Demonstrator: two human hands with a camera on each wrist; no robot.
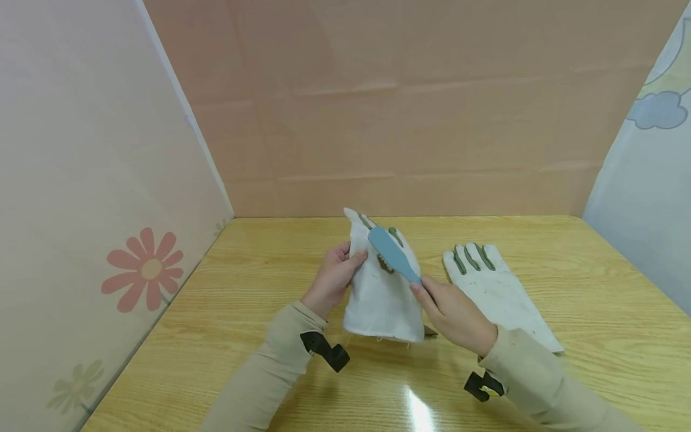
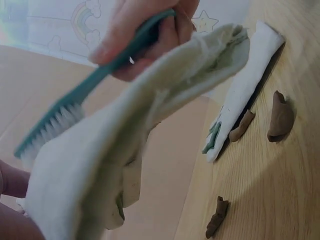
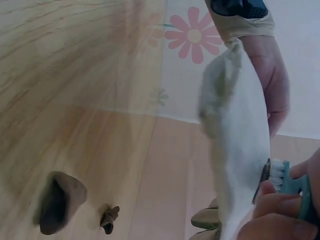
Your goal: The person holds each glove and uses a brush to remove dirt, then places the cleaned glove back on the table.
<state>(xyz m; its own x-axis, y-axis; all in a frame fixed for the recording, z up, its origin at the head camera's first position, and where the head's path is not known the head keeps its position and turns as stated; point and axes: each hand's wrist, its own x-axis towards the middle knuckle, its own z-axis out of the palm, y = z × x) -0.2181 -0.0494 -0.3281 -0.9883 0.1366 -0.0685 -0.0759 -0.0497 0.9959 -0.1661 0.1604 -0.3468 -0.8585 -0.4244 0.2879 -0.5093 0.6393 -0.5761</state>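
Note:
My left hand [image 1: 332, 276] pinches the left side of a white cloth mitt [image 1: 380, 309], thumb on its front, and holds it tilted above the table. Green strips run along the mitt's upper end; its lower end is an open cuff with loose threads, hollow in the left wrist view. In my right hand [image 1: 453, 312] is a blue-green brush [image 1: 396, 255], gripped by its handle. The white bristles [image 3: 276, 172] touch the mitt's front at a dark brown patch [image 1: 384, 264]. The brush head partly hides this patch in the head view.
A second white mitt [image 1: 502, 300] with green strips lies flat to the right. Several brown curled pieces, such as a larger one [image 2: 281, 117] and a smaller one [image 2: 217, 217], lie on the wooden table [image 1: 259, 258]. Partition walls [image 1: 378, 120] stand at the back and sides.

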